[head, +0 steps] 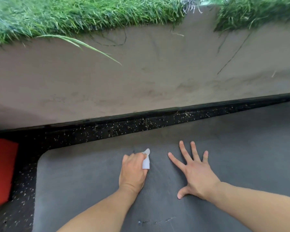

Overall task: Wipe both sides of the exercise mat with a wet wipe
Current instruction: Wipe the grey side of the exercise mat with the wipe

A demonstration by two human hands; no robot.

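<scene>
A grey exercise mat (84, 185) lies flat on black speckled flooring and fills the lower part of the head view; its rounded far-left corner is visible. My left hand (133, 171) grips a bunched white wet wipe (146, 162) and holds it down on the mat near the far edge. Just to the right of it, my right hand (194, 171) lies flat on the mat with its fingers spread straight. Both forearms reach in from the bottom edge.
Black speckled rubber flooring (107, 129) borders the mat on the far side and the left. Beyond it runs a grey-brown concrete strip (141, 77), then tall green grass (74, 15). A red block (0, 169) stands at the left edge.
</scene>
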